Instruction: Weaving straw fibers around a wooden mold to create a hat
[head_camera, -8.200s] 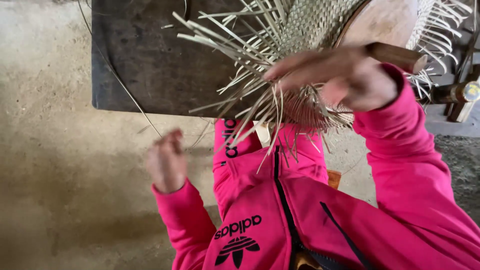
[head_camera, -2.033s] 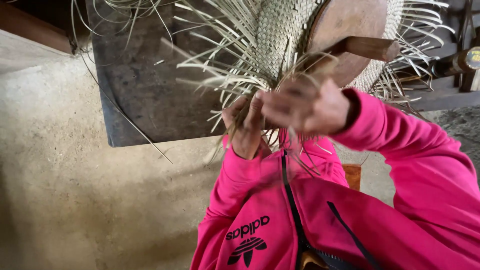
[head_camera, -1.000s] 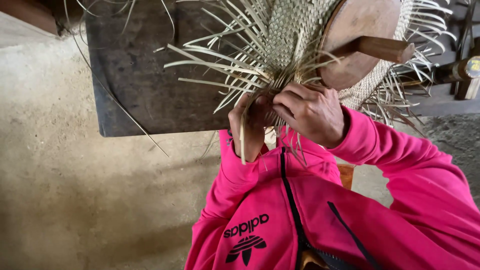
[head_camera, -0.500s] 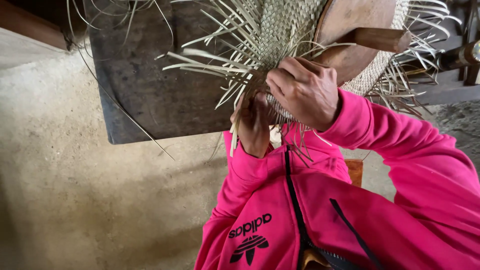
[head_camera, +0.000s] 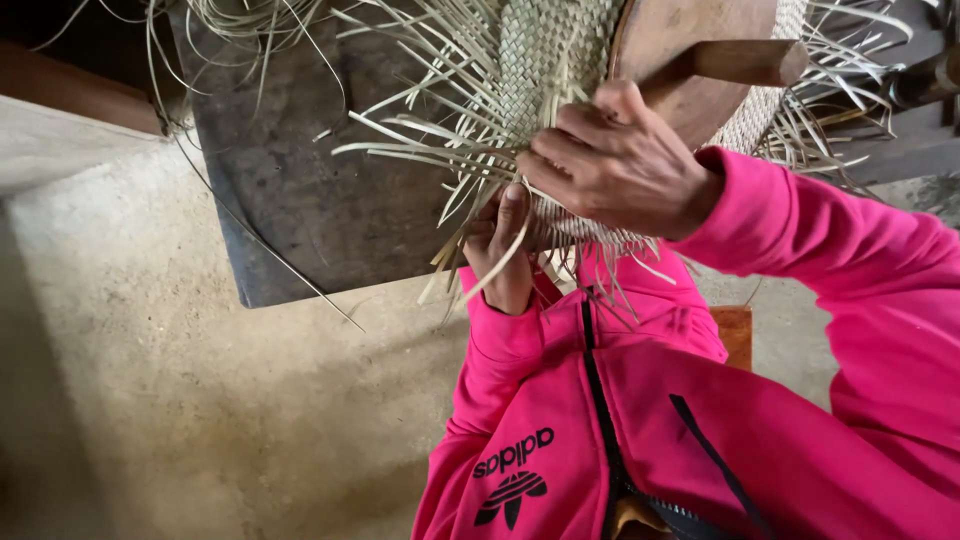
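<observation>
A half-woven straw hat (head_camera: 545, 60) with many loose pale strands sticking out lies over a round wooden block (head_camera: 690, 50) that has a wooden handle (head_camera: 735, 62). My right hand (head_camera: 620, 165) rests on the hat's lower woven edge, fingers curled over the straw. My left hand (head_camera: 505, 250) sits just below it, pinching a loose straw strand (head_camera: 495, 270) against the weave. Both arms wear bright pink sleeves.
A dark wooden board (head_camera: 300, 190) lies under the hat, above a rough concrete floor (head_camera: 180, 400). An orange wooden piece (head_camera: 735, 330) shows beside my pink jacket. Wooden beams (head_camera: 900, 140) stand at the far right.
My left hand rose from beside my body to the hat's edge and took hold of a strand. My right hand shifted down onto the lower weave. The view tilted slightly.
</observation>
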